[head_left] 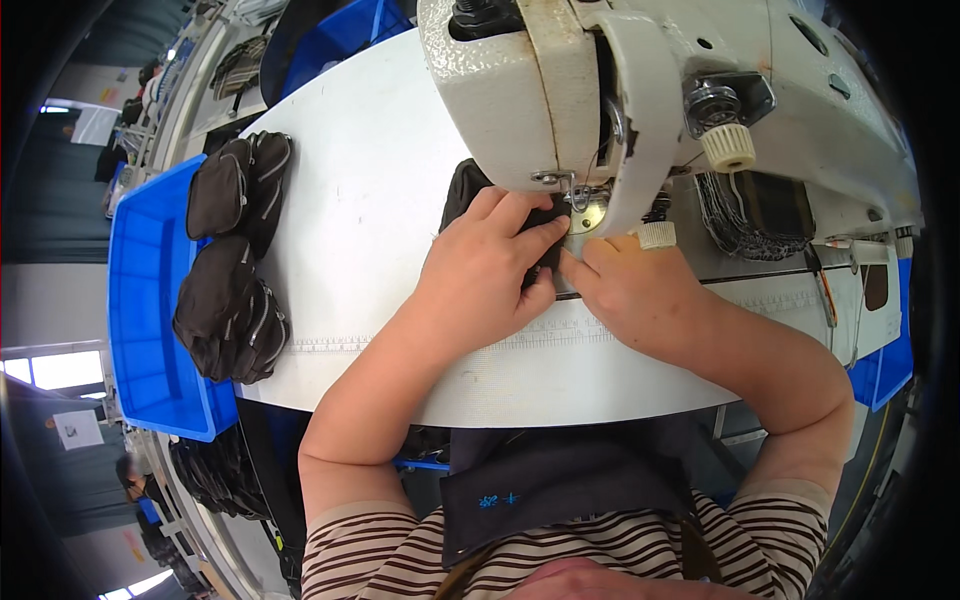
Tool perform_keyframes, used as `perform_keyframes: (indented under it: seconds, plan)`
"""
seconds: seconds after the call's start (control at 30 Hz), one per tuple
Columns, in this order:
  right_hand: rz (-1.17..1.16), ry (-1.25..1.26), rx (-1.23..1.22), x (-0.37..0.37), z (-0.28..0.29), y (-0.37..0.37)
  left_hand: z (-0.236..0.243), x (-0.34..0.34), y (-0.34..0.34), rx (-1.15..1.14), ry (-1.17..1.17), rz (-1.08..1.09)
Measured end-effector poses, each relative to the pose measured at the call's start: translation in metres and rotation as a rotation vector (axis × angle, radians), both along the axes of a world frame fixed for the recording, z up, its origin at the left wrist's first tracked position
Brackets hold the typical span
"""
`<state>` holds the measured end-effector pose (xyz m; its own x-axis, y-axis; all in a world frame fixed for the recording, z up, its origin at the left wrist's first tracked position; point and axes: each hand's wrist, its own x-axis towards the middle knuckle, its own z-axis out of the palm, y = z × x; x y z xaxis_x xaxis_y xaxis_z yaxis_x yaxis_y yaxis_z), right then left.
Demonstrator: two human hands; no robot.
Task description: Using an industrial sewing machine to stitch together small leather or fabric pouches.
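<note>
My left hand bears on a black fabric piece beside the sewing machine's needle area, with thumb and fingers bent around its folded part. Close by on the right, my right hand has its fingers curled, with the index fingertip at the same fabric's edge. Some of those fingers are hidden under the palm and the machine. Above both hands rises the white sewing machine. Its metal presser foot is just past the left fingertips, next to a brass-coloured plate.
Dark zippered pouches lie at the table's left edge, by a blue bin. A stack of dark fabric pieces sits right of the needle area. Thread snippers or a similar slim tool lie farther right. A printed ruler strip crosses the white table.
</note>
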<state>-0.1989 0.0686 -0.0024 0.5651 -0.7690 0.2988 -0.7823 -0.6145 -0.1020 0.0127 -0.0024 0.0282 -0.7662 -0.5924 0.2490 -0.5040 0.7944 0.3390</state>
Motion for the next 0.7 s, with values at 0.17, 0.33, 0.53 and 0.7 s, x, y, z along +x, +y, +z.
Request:
perform_keyframes:
  seconds: [0.17, 0.33, 0.53, 0.7]
  plan:
    - [0.011, 0.003, 0.095, -0.009, 0.004, 0.001, 0.001, -0.006, 0.01, -0.016, -0.013, 0.003]
    - [-0.013, 0.059, 0.094, -0.009, 0.007, 0.006, 0.004, -0.007, 0.017, 0.052, -0.028, 0.05]
    - [-0.009, 0.155, 0.108, -0.007, 0.011, 0.008, 0.008, -0.007, 0.021, -0.06, -0.133, 0.021]
    - [-0.006, 0.148, 0.115, -0.007, 0.011, 0.008, 0.01, -0.005, 0.018, -0.102, -0.164, -0.005]
